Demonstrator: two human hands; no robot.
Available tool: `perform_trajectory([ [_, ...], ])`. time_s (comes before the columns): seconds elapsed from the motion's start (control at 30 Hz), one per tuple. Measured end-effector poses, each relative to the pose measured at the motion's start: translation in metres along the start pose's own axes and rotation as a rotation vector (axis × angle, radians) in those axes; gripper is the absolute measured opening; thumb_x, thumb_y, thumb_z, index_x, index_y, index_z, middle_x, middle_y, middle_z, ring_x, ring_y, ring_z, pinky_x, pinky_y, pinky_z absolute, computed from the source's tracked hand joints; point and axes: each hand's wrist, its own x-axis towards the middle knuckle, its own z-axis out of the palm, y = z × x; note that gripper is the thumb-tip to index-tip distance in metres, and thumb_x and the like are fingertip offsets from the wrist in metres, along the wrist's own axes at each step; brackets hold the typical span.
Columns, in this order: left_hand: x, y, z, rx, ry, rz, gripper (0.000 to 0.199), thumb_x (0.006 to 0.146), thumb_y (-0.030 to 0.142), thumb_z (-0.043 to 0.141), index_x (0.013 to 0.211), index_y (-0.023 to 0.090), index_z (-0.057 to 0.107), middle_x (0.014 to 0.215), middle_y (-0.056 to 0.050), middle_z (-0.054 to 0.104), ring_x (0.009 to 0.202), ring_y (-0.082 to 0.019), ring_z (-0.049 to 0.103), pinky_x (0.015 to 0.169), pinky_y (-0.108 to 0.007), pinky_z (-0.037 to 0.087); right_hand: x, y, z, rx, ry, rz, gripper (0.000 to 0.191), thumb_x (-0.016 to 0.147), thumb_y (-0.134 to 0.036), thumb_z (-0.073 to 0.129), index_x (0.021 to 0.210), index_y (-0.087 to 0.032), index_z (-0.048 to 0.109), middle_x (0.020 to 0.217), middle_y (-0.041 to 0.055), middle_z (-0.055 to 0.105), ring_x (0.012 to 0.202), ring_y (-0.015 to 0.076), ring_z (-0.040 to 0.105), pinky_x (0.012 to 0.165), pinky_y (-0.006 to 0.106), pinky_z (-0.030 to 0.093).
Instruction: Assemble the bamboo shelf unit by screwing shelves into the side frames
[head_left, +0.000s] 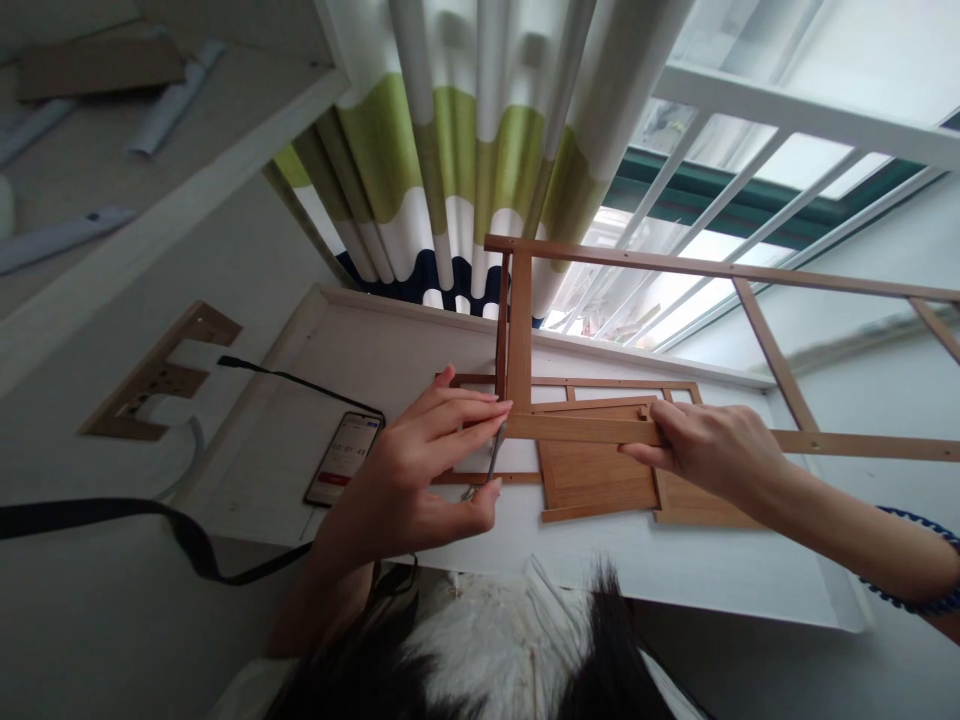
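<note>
Right hand [697, 450] closed around the lower rail of a wooden frame [519, 330], which is held up over the white table [615, 555]. Left hand [420, 465] at the frame's corner post, its fingers and thumb on a thin metal tool [495, 450] (exact type unclear). Beneath the frame, wooden panels [596, 465] lie on the table. A phone [343, 460], screen lit, rests just beside the left hand.
</note>
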Motion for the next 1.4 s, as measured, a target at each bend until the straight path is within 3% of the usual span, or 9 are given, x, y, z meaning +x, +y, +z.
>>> perform_trajectory([
  [0.53,0.017,-0.024,-0.016,-0.136,-0.265,0.224,0.039,0.068,0.008,0.054,0.106,0.011,0.056,0.108,-0.012,0.06,0.107,-0.021,0.053,0.104,-0.043,0.033,-0.002,0.0,0.004,-0.019,0.027,0.01,0.056,0.088,-0.057,0.022,0.061,-0.013,0.045,0.045,0.0009,0.049,0.033,0.0101,0.042,0.038,0.019,0.011],
  [0.77,0.019,-0.03,-0.017,-0.177,-0.313,0.209,0.044,0.069,0.008,0.053,0.112,0.016,0.055,0.114,-0.01,0.059,0.11,-0.02,0.052,0.104,-0.042,0.034,-0.003,0.002,0.005,-0.023,0.027,0.01,0.058,0.088,-0.057,0.022,0.064,-0.012,0.049,0.046,0.0017,0.05,0.034,0.0108,0.044,0.039,0.02,0.012],
  [0.9,0.006,-0.027,-0.001,-0.221,-0.191,0.119,0.045,0.07,0.016,0.056,0.116,0.016,0.053,0.116,-0.011,0.058,0.109,-0.022,0.053,0.101,-0.044,0.036,-0.005,0.002,0.007,-0.05,0.053,0.025,0.059,0.089,-0.057,0.022,0.062,-0.012,0.05,0.046,0.0021,0.05,0.035,0.0112,0.045,0.04,0.021,0.011],
  [1.0,-0.005,-0.021,0.019,-0.209,0.049,0.023,0.047,0.067,0.032,0.065,0.11,0.015,0.057,0.11,-0.012,0.061,0.104,-0.024,0.055,0.101,-0.048,0.034,-0.006,0.001,0.007,-0.049,0.048,0.037,0.06,0.088,-0.057,0.021,0.067,-0.011,0.053,0.047,0.0026,0.051,0.035,0.0102,0.044,0.041,0.021,0.012],
  [1.07,-0.009,-0.014,0.03,-0.134,0.23,-0.055,0.038,0.065,0.025,0.068,0.101,0.015,0.061,0.1,-0.009,0.065,0.096,-0.022,0.059,0.098,-0.047,0.038,-0.006,0.0,0.006,-0.047,0.038,0.047,0.061,0.088,-0.058,0.02,0.067,-0.011,0.053,0.048,0.0026,0.051,0.035,0.01,0.043,0.041,0.021,0.012],
  [1.13,-0.01,-0.008,0.036,-0.085,0.33,-0.097,0.027,0.065,0.013,0.067,0.091,0.016,0.063,0.091,-0.006,0.068,0.088,-0.018,0.062,0.095,-0.043,0.042,-0.005,0.0,0.006,-0.042,0.038,0.043,0.061,0.088,-0.058,0.02,0.067,-0.011,0.053,0.048,0.0025,0.051,0.035,0.0094,0.042,0.04,0.02,0.013],
  [1.2,-0.007,-0.005,0.035,-0.089,0.345,-0.092,0.023,0.065,0.008,0.065,0.086,0.017,0.064,0.086,-0.004,0.068,0.084,-0.016,0.062,0.092,-0.04,0.045,-0.004,0.0,0.005,-0.034,0.046,0.03,0.06,0.089,-0.057,0.021,0.066,-0.011,0.052,0.047,0.0022,0.051,0.035,0.009,0.043,0.04,0.02,0.013],
  [1.4,0.002,-0.013,0.026,-0.237,0.264,-0.014,0.024,0.064,0.015,0.069,0.088,0.016,0.065,0.084,-0.006,0.069,0.081,-0.017,0.062,0.084,-0.039,0.05,-0.003,0.001,0.003,-0.019,0.049,0.017,0.059,0.089,-0.055,0.022,0.066,-0.011,0.052,0.046,0.0023,0.05,0.035,0.0091,0.043,0.04,0.02,0.013],
])
